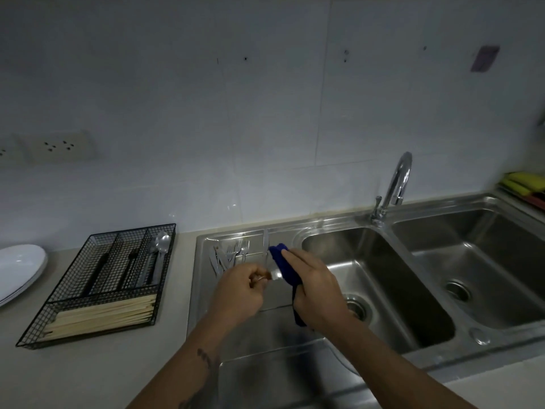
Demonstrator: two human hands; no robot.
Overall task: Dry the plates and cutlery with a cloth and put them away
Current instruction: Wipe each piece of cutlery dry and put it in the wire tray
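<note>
Two hands over the draining board (236, 335) of the sink, mid-wipe from what I can see. My left hand (239, 293) has its fingers curled round the handle end of one piece of cutlery (267, 276) (too blurry to tell fork or knife), and my right hand (315, 287) is wrapped around a blue cloth (283, 259) that covers the other end. I figure the split grip is so one end stays steady while the cloth rubs the other.

Still-wet forks and knives (230, 255) lie in a loose pile at the back of the draining board, just behind my left hand. Left of the sink sits the wire cutlery tray (103, 284), with a spoon (162, 246) already slotted in and chopsticks (100, 315) in its front compartment. White plates (17, 270) are stacked further left of that, so they look done.
</note>
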